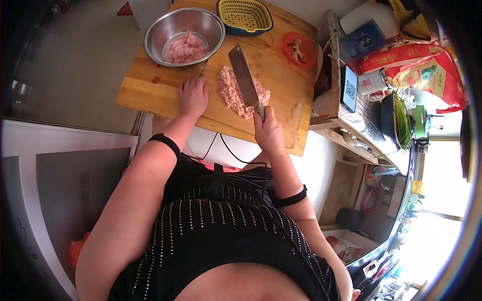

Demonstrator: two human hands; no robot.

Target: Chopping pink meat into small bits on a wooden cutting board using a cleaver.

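Note:
My right hand [269, 129] is closed around the handle of a cleaver [244, 77]. Its broad blade points away from me, over a flattened patch of minced meat [230, 88], and hides part of it. Whether the edge touches the meat or the board, I cannot tell. To the left of the meat, my left hand [194, 96] rests on the wooden board [150, 88] with its fingers pointing forward, holding nothing. Beyond that hand stands a stainless steel bowl [156, 43] with more minced meat [187, 49] in it.
A yellow plastic basket [244, 15] in a blue one stands at the back. Ginger root [297, 49] lies on a red plate [289, 39] at the back right. On the right, a shelf carries a phone [350, 88], a mug [371, 82] and green stalks [402, 120] in a dark basin.

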